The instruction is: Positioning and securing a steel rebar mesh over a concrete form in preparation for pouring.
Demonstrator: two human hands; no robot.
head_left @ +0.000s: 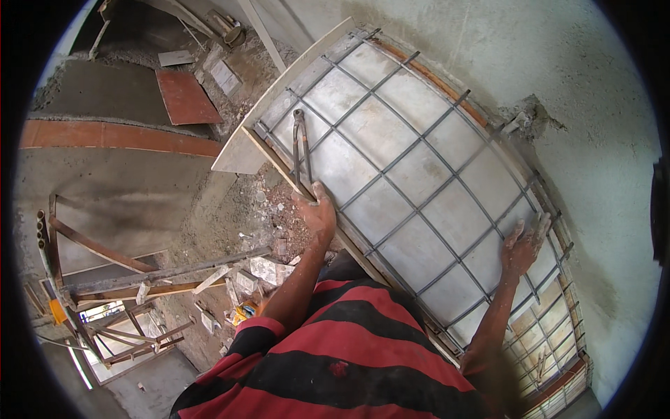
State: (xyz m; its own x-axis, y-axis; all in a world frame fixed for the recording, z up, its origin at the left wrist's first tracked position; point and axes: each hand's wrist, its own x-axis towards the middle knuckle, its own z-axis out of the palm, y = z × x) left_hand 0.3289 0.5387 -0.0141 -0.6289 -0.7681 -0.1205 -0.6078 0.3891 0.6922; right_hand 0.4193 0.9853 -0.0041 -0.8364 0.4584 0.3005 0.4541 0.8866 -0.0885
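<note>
A pair of long-handled pincers (296,148) points away from me over the near left corner of a steel rebar grid (382,173). My left hand (319,211) is closed around the lower ends of its handles, beside the wooden edge board (279,164). Pale formwork panels (401,195) lie under the crossed bars. On the right, my right hand (522,246) rests by the grid's far side, fingers stretched over the bars and nothing visible in them. Its palm is hidden.
A plastered wall (586,105) with a broken patch runs along the right. More mesh (548,335) continues down at lower right. Far below on the left are rubble (262,276), a timber frame (112,279) and reddish boards (187,96).
</note>
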